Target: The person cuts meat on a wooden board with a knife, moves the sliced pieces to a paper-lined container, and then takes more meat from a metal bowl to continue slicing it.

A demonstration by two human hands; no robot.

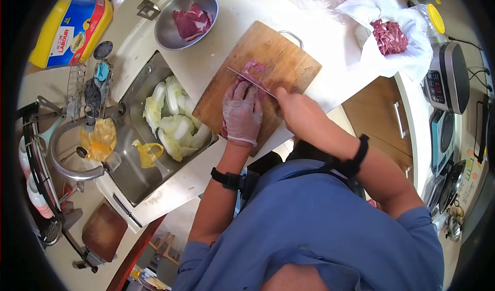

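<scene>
My right hand (294, 110) is closed around the handle of a kitchen knife (251, 81), its blade lying across the wooden cutting board (278, 48). My left hand (241, 113), in a clear plastic glove, presses with curled fingers on a piece of raw meat (224, 129). Most of that piece is hidden under the hand, and the blade runs right beside the fingertips. Beyond the blade lie a few thin meat slices (253, 65). A larger chunk of red meat (193, 22) rests in a metal bowl (161, 28) behind the board.
Left of the board, a sink (135, 180) holds Chinese cabbage (178, 118) and a yellow bag (148, 154) under a curved faucet (77, 175). At the right, cut meat (389, 37) sits in a white plastic bag (361, 12), near a rice cooker (448, 77).
</scene>
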